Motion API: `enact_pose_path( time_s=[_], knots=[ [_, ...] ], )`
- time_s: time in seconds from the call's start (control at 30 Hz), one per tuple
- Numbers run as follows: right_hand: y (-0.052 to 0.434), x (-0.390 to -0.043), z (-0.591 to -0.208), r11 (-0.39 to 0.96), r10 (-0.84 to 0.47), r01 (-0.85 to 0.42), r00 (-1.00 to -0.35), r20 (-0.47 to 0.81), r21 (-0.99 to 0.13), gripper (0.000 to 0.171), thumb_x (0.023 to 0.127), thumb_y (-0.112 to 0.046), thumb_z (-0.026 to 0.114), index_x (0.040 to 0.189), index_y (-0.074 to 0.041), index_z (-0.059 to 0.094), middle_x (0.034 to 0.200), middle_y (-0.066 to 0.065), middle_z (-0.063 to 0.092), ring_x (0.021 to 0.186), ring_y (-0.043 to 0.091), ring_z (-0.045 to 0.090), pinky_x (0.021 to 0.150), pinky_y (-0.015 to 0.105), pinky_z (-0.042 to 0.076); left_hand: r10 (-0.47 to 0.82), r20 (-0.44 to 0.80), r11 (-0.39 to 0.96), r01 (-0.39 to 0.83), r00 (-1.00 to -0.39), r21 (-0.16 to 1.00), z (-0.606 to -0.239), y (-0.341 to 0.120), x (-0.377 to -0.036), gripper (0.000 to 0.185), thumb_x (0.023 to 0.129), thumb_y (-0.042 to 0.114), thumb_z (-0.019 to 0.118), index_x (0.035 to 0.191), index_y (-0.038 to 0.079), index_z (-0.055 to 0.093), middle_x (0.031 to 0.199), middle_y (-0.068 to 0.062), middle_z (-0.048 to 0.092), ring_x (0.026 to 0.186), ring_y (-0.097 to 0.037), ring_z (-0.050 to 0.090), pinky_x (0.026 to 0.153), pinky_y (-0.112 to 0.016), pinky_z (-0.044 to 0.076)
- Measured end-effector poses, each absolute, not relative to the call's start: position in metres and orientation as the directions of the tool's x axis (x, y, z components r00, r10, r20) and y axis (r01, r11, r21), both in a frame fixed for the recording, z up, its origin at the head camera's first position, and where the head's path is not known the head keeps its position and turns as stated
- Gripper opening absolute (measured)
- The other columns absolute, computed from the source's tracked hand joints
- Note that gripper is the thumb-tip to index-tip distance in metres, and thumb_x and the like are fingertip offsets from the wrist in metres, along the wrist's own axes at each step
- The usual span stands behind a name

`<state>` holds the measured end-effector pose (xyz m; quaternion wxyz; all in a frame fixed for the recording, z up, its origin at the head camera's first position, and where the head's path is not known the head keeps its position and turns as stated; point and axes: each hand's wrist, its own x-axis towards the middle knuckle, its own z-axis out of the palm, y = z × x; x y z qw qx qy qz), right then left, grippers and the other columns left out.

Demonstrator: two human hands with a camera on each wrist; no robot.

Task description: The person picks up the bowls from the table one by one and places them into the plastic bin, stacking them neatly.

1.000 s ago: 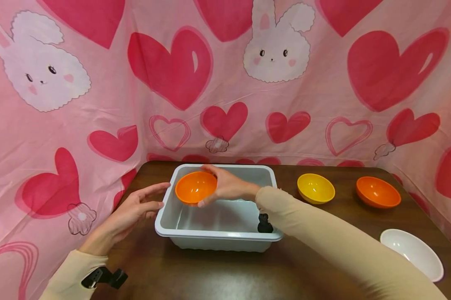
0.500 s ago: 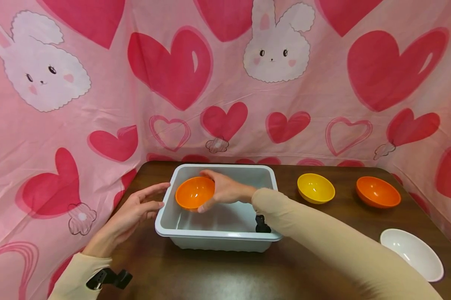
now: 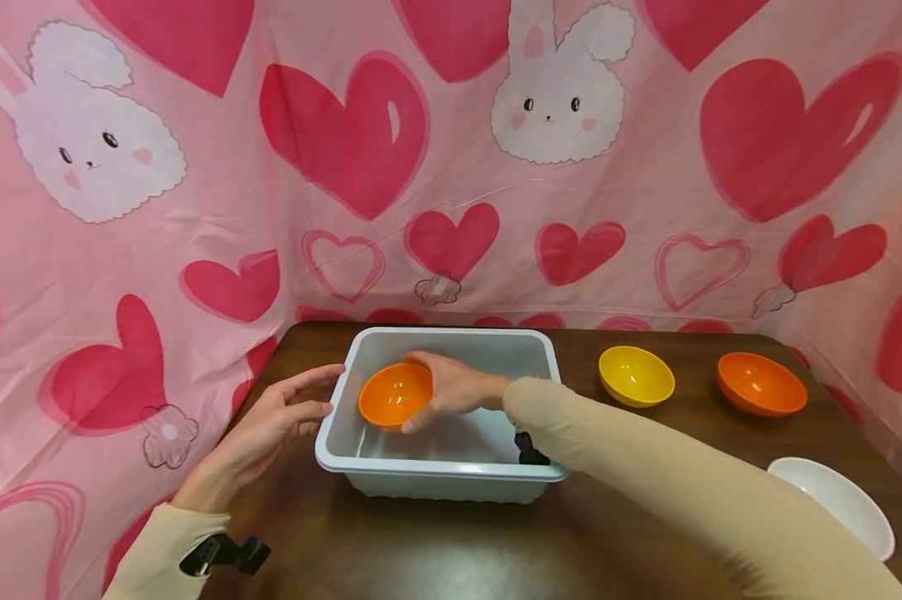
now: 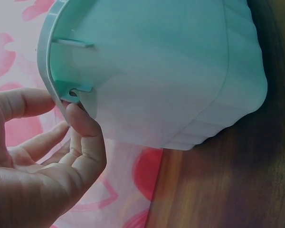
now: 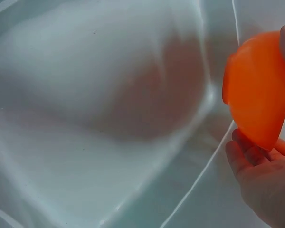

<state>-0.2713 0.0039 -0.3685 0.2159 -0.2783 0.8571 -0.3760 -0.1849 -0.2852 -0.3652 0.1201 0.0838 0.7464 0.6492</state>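
The right hand (image 3: 454, 387) grips a smooth orange bowl (image 3: 395, 393) tilted inside the grey plastic tub (image 3: 451, 475) near the table's (image 3: 421, 550) back left corner; the left hand (image 3: 271, 425), fingers spread, touches the tub's left rim; yellow bowl (image 3: 635, 375), second orange bowl (image 3: 761, 383) and white bowl (image 3: 837, 504) sit along the right edge.

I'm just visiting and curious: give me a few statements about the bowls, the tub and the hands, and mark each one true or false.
1. The right hand holds an orange bowl inside the white tub. True.
2. The left hand grips a yellow bowl. False: it touches the tub's left rim, and the yellow bowl sits on the table.
3. A second orange bowl sits right of the yellow one. True.
4. The white bowl lies in the tub. False: it is on the table, near right.
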Motion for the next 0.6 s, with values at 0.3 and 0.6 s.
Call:
enact_pose_path(
  time_s=[0.3,0.6],
  knots=[
    [0.0028,-0.2729,-0.3711,0.589,-0.639,-0.322,-0.747,-0.183,-0.741,0.111,0.072,-0.032,0.097,0.161,-0.006,0.036,0.155,0.011,0.047,0.135,0.029,0.047,0.119,0.048,0.036,0.286,-0.058,0.138,-0.019,-0.956,0.990,-0.3661,-0.2862,-0.1861,0.064,0.101,0.011,0.064,0.160,0.003,0.041,0.162,-0.023,0.037,0.120,-0.027,0.066,0.096,-0.041,0.058],
    [-0.0012,-0.2743,-0.3755,0.601,-0.648,-0.340,-0.737,-0.193,-0.723,0.111,0.072,-0.030,0.097,0.160,-0.004,0.035,0.154,0.012,0.047,0.134,0.028,0.047,0.120,0.046,0.035,0.287,-0.066,0.145,-0.025,-0.956,0.989,-0.3652,-0.2864,-0.1861,0.065,0.101,0.010,0.064,0.161,0.002,0.040,0.163,-0.022,0.036,0.126,-0.031,0.062,0.096,-0.040,0.058]
  ],
)
